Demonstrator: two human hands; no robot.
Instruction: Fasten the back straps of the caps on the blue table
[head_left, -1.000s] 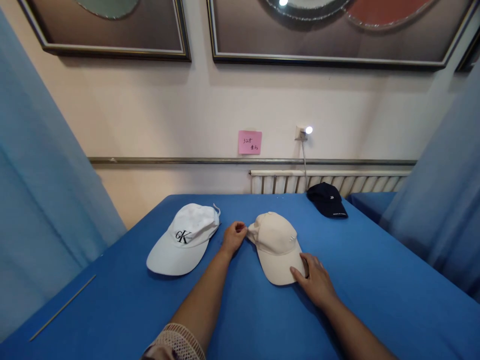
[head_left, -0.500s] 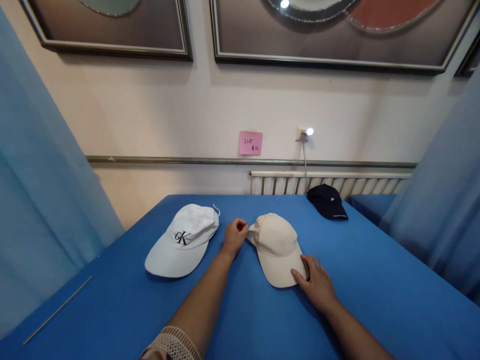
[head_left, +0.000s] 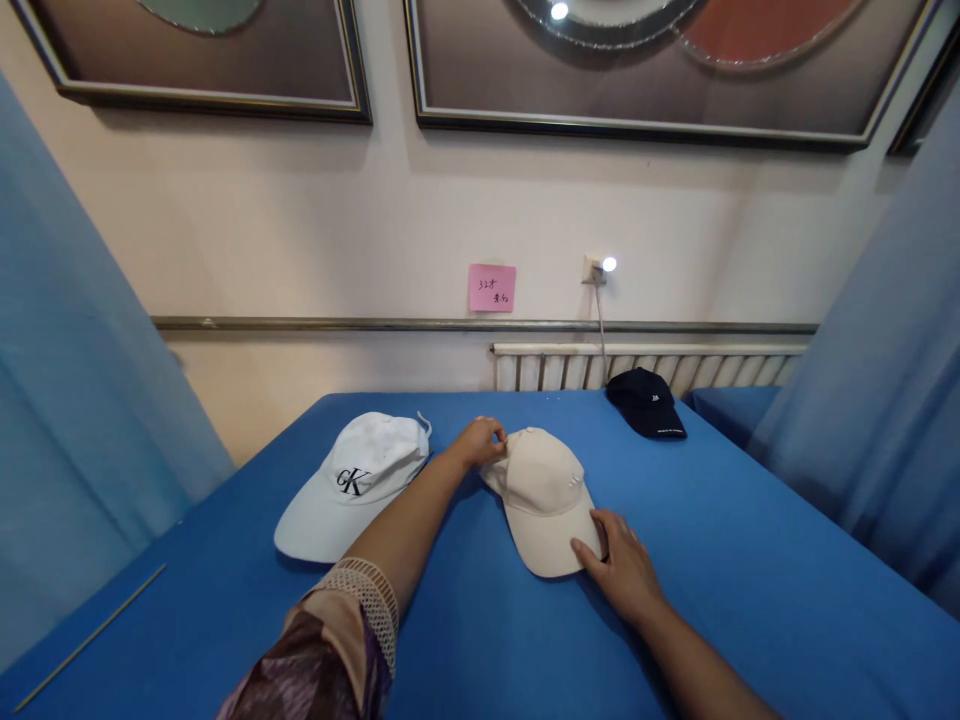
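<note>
A beige baseball cap [head_left: 544, 480] lies on the blue-covered table, its brim toward me and slightly to the right. My right hand [head_left: 621, 572] grips the brim's right edge, thumb on top and the other fingers around the side. At the cap's back left, my left hand [head_left: 482, 443] is closed with its fingertips against the crown's rear edge; what exactly they pinch is hidden. To the left rests a white baseball cap [head_left: 375, 455] with black letters on its front, partly covered by my left forearm. A navy baseball cap [head_left: 643, 400] sits at the far right.
A thin stick [head_left: 90, 638] lies at the table's left side. Blue curtains [head_left: 82, 380] hang on both sides. Behind the blue table [head_left: 517, 660] are a radiator [head_left: 551, 370], a wall rail [head_left: 337, 325], a plugged-in cord and a pink note [head_left: 492, 288].
My left hand has moved up and toward the beige cap's back, and the left forearm now covers part of the white cap. My right hand stays on the brim. The view has shifted slightly.
</note>
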